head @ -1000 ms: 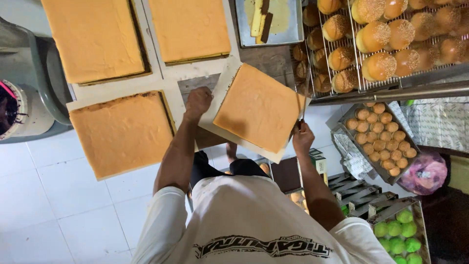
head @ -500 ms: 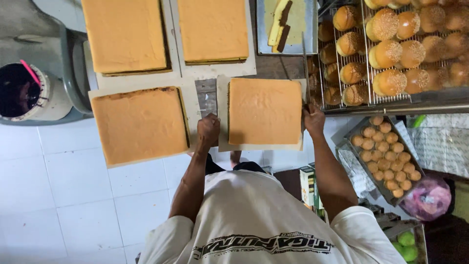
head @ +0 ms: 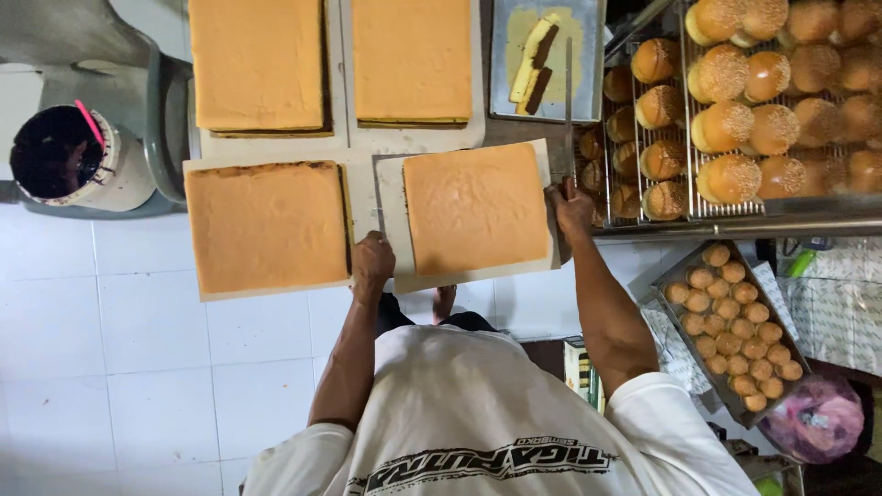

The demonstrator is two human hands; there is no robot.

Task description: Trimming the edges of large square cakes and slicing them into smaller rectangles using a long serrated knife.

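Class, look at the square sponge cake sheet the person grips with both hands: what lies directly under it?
The sponge cake sheet rests on a pale board, gripped by the left hand and right hand. Whatever lies beneath the board is hidden.

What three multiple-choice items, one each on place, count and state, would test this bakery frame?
1. Where do the seeded buns sit?
A. on a wire rack at the right
B. in the bucket
C. on the floor tiles

2. How many square sheet cakes are in view?
A. two
B. four
C. six

3. What is the left hand doing?
A. hanging free
B. lifting a bun
C. closed in a grip on the board's near corner

Answers: 1 A, the buns lie on the rack. 2 B, two sheet cakes lie far and two near. 3 C, the left hand clasps the board that bears one cake.
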